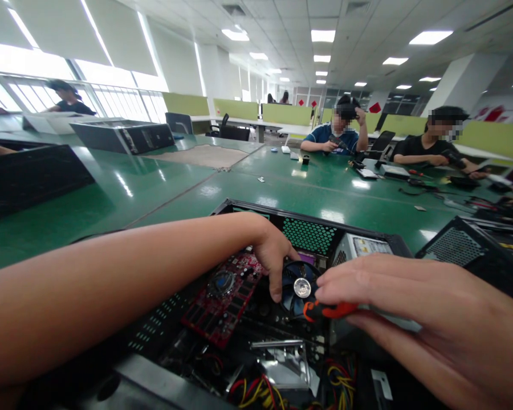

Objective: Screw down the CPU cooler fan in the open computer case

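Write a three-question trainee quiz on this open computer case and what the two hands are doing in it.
1. True or false: the left hand rests on the cooling fan inside the computer case.
2. The right hand holds a tool with a handle of which colours?
A. blue and white
B. orange and black
C. all green
3. Fill in: the circuit board left of the fan is ____ in colour.

Key:
1. True; its fingers reach down onto the fan.
2. B
3. red
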`<state>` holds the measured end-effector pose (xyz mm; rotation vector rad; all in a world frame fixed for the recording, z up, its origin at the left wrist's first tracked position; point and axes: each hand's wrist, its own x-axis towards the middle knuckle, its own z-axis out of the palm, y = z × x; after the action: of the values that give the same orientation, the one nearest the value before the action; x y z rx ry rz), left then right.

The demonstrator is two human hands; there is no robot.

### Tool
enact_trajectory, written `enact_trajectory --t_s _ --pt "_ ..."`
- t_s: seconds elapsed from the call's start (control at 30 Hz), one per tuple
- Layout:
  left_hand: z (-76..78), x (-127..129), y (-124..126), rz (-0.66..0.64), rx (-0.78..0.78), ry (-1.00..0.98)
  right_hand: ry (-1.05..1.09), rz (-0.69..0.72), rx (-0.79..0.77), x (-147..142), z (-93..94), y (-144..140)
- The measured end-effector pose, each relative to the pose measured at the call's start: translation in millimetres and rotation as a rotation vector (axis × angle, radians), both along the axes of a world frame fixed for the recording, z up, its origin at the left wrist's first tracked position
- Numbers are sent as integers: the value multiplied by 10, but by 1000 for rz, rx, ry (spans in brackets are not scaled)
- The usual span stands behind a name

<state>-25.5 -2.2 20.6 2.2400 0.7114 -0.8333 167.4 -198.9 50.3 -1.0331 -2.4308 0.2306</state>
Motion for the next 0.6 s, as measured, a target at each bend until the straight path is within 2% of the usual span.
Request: enact_trajectory --t_s 0.13,0.3,0.6 --pt "-4 -27 5 20 -67 7 -19 -25 23 -24 -4 26" --pt "32 -59 22 -40 15 7 -64 -69 -3 -17 12 82" --pt "42 -197 57 -52 -24 8 -50 -42 -43 -151 81 169"
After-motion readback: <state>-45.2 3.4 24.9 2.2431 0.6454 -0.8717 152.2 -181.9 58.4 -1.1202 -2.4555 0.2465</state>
